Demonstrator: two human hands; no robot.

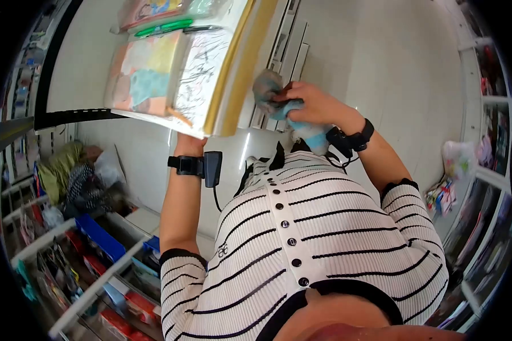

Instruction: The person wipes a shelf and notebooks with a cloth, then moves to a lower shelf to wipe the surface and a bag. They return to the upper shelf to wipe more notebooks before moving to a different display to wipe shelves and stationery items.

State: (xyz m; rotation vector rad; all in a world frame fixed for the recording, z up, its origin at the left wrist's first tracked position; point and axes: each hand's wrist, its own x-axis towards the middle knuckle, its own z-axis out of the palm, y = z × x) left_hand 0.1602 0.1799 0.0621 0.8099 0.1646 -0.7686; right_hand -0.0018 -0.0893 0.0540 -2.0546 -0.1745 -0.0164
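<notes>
My right hand [310, 103] is closed around a crumpled grey and light-blue cloth [265, 85]. Part of the cloth hangs down below the hand, close to the front of my striped top. The hand is beside the yellow edge of a white counter [224, 79]. My left hand [191, 144] reaches under the near edge of that counter, so its fingers are hidden. On top of the counter, near the left hand, lie a pastel-covered notebook [145, 79], a sheet of scribbled paper [202, 71] and an orange pen [179, 116].
A green pen [164, 27] and wrapped items lie farther back on the counter. White drawers [293, 54] stand beyond its right edge. Racks of goods [489, 125] line the right side. A green cloth bundle [60, 165] and a blue bin [99, 236] are at left.
</notes>
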